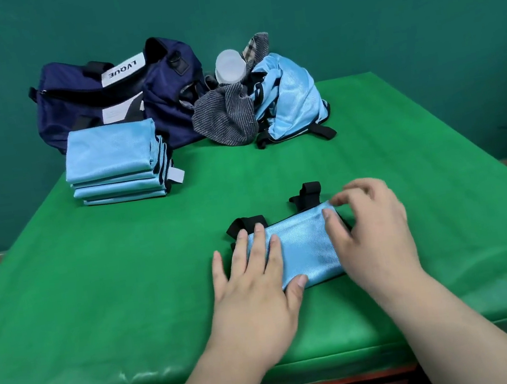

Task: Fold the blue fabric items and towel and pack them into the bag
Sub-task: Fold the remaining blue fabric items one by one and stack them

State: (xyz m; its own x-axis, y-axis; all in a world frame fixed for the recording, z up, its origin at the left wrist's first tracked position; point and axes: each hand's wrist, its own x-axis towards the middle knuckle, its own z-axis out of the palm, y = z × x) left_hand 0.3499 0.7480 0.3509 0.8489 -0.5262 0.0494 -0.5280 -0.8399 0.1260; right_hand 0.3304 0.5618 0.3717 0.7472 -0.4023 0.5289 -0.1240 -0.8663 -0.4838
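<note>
A light blue fabric item (303, 247) with black straps lies folded small on the green mat (129, 292), near the front. My left hand (255, 277) presses flat on its left end with straight fingers. My right hand (373, 233) hovers over its right end, fingers loosely curled, the fingertips at the top right corner. A stack of folded blue items (112, 162) sits at the back left. The navy bag (119, 93) stands behind that stack. A crumpled blue fabric pile (290, 97) and a grey striped towel (225, 120) lie at the back centre.
A clear plastic bottle (228, 67) leans between the bag and the crumpled pile. A checked cloth (252, 49) pokes up behind it. A green wall closes the back. The mat's front edge runs just below my forearms.
</note>
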